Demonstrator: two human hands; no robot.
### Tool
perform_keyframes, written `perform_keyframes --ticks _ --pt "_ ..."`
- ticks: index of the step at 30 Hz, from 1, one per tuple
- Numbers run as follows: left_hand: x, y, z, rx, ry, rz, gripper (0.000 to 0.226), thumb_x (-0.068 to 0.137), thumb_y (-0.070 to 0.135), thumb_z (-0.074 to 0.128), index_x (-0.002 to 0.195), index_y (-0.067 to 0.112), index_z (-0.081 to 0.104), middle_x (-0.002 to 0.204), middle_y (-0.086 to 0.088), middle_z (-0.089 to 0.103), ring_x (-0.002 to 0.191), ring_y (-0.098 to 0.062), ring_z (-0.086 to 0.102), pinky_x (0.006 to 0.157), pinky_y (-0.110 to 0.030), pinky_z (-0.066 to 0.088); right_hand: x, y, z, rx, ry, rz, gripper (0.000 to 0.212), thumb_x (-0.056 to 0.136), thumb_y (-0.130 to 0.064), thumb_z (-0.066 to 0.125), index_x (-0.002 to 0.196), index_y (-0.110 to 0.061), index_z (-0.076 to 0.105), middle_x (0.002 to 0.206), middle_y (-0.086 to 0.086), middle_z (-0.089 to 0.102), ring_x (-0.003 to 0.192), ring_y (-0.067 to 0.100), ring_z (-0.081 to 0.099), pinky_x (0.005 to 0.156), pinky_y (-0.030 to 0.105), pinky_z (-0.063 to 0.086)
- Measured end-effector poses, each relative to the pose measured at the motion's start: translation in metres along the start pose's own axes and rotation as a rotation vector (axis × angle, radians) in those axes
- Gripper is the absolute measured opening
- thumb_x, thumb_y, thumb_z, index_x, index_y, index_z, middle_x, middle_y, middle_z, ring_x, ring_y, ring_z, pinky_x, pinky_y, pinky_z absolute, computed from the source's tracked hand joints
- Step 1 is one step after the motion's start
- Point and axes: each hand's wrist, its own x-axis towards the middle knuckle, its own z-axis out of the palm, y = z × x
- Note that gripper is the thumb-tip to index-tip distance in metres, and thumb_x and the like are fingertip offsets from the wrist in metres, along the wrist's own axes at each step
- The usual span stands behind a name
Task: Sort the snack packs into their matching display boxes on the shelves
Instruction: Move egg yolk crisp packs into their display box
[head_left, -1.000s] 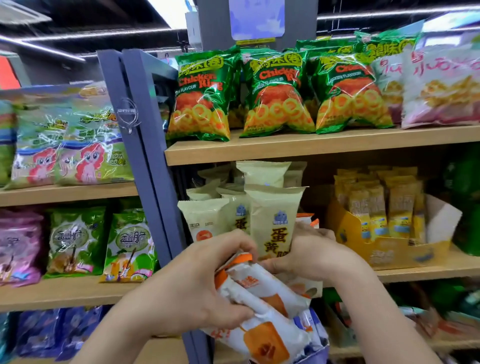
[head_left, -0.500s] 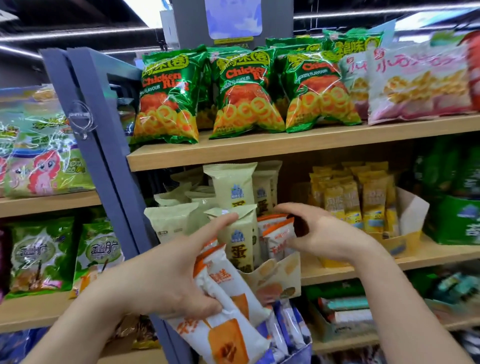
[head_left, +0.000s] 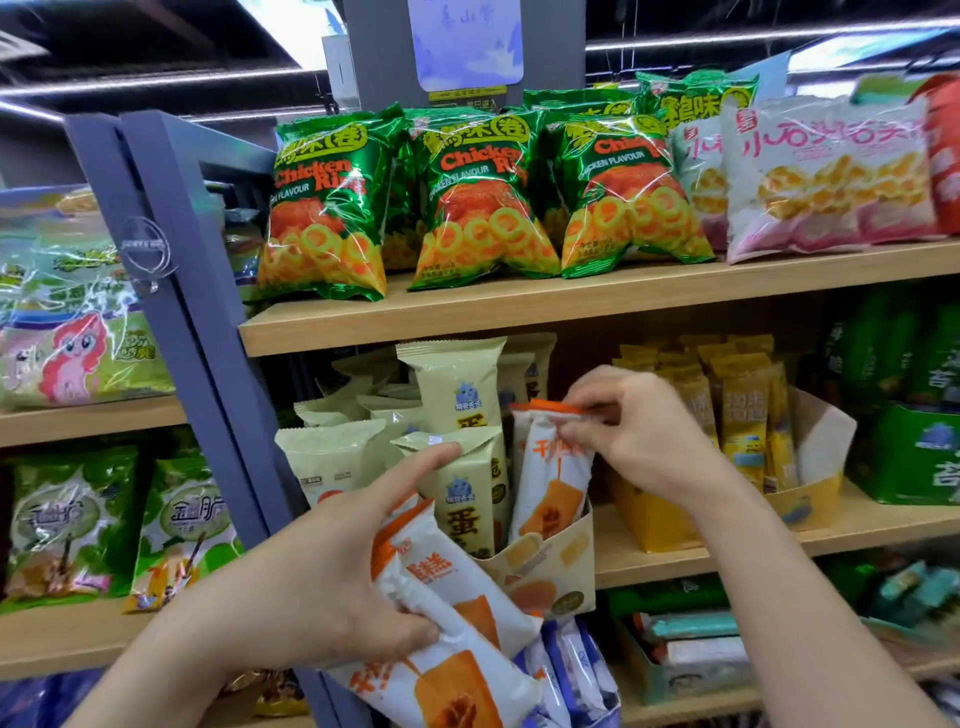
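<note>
Right hand (head_left: 641, 431) pinches top of orange-white pack (head_left: 553, 467), standing in tan display box (head_left: 550, 566) at middle shelf (head_left: 893, 527) front edge. My read: partly done; left hand (head_left: 322, 587) grips several unsorted packs (head_left: 467, 597).

Setting: a retail snack shop. We record as evidence: wooden shelves (head_left: 571, 306) in tiers across the frame, carried on a blue-grey metal upright (head_left: 208, 364) at left of centre; green Chicken Ring bags (head_left: 483, 208) in repeated identical facings, upper centre; pink-and-white puff bags (head_left: 831, 182), upper right; pony-print packs (head_left: 72, 343), left edge; a yellow display box (head_left: 654, 525) holding upright yellow stick packs (head_left: 743, 415), centre right; strip lights (head_left: 779, 33) on a dark ceiling, along the top.
</note>
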Motion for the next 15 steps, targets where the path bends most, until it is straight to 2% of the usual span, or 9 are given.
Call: perform_keyframes --ticks 2,5,9,12,14,15 --pt "0.002 0.001 0.002 -0.022 -0.003 -0.004 0.108 0.073 0.020 0.083 0.128 0.079 0.011 0.091 -0.009 0.071 0.082 -0.038 0.067 0.079 -0.045 0.058 -0.002 -0.002 -0.009 0.238 0.076 0.039 0.017 0.086 -0.009 0.073 0.090 -0.024 0.067 0.093 -0.008 0.064 0.088 0.000 0.063 0.069 0.015 0.053" --pt "0.004 0.004 0.004 -0.008 0.000 -0.021 0.109 0.073 0.022 0.083 0.127 0.079 0.008 0.085 -0.016 0.070 0.074 -0.033 0.066 0.073 -0.039 0.057 -0.009 0.003 0.002 0.597 0.160 0.132 0.019 0.086 -0.005 0.072 0.093 -0.021 0.065 0.092 0.002 0.067 0.085 0.010 0.069 0.066 0.022 0.057" --pt "0.005 0.004 0.007 -0.008 0.014 -0.026 0.108 0.073 0.021 0.082 0.129 0.078 0.009 0.083 -0.003 0.071 0.061 -0.015 0.063 0.063 -0.024 0.054 -0.017 0.011 0.035 0.908 0.235 0.350 0.041 0.086 -0.015 0.072 0.124 -0.022 0.057 0.107 0.004 0.070 0.091 0.012 0.072 0.067 0.024 0.057" --pt "0.005 0.003 0.009 -0.009 0.036 -0.030 0.108 0.072 0.020 0.083 0.128 0.079 0.012 0.086 -0.002 0.071 0.063 -0.018 0.065 0.070 -0.033 0.058 -0.022 0.013 0.048 0.882 0.209 0.380 0.041 0.089 -0.027 0.068 0.128 -0.021 0.055 0.106 0.002 0.073 0.090 0.012 0.073 0.067 0.025 0.058" --pt "0.004 0.003 0.010 -0.011 0.067 -0.021 0.108 0.070 0.020 0.083 0.130 0.077 0.015 0.093 -0.011 0.071 0.063 -0.024 0.063 0.073 -0.042 0.057 -0.023 0.009 0.052 0.827 0.300 0.328 0.029 0.090 -0.028 0.066 0.118 -0.025 0.058 0.102 0.001 0.072 0.088 0.012 0.073 0.066 0.024 0.058" --pt "0.004 0.003 0.010 -0.010 0.082 -0.014 0.108 0.070 0.020 0.084 0.132 0.076 0.016 0.104 -0.016 0.070 0.067 -0.030 0.064 0.075 -0.046 0.057 -0.023 0.007 0.051 0.815 0.383 0.287 0.025 0.091 -0.029 0.065 0.115 -0.026 0.058 0.103 0.002 0.071 0.090 0.013 0.072 0.068 0.025 0.058"
